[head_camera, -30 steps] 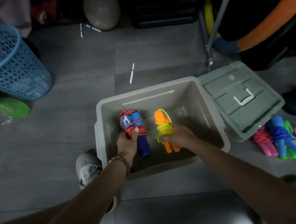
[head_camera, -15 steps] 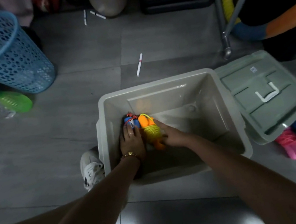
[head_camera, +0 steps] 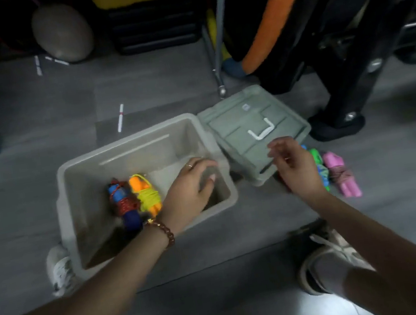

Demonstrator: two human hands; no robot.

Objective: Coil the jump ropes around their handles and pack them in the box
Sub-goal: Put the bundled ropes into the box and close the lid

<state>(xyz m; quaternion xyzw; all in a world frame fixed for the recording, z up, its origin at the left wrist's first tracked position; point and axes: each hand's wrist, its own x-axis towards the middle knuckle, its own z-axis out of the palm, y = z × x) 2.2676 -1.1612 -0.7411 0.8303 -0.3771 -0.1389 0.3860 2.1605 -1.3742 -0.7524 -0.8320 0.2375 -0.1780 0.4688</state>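
**A:** How are the hands placed?

**B:** The left hand [head_camera: 187, 188] hangs over the right half of the box [head_camera: 128, 142], back upward. Its forearm crosses the near rim. The fingers are relaxed and a little spread, gripping nothing.

**A:** And the other one?

**B:** The right hand [head_camera: 294, 168] is out over the near corner of the lid [head_camera: 238, 130], which lies just beside the box's right wall. The hand is blurred, but its fingers look loosely bent with the thumb apart, and nothing is in them.

**A:** Where are the ropes?

**B:** Two lie coiled on the box bottom, left of the left hand's fingers and close by its wrist. One is the blue-handled rope [head_camera: 124, 203], wound with red cord. The other is the orange-handled rope [head_camera: 146, 194], wound with yellow cord. They touch side by side.

**A:** Any outside the box?

**B:** Yes, on the floor just right of the right hand's fingertips. There is a pink rope [head_camera: 340, 174] and a green and blue bundle [head_camera: 320, 170], partly hidden behind that hand. I cannot tell how many ropes lie there.
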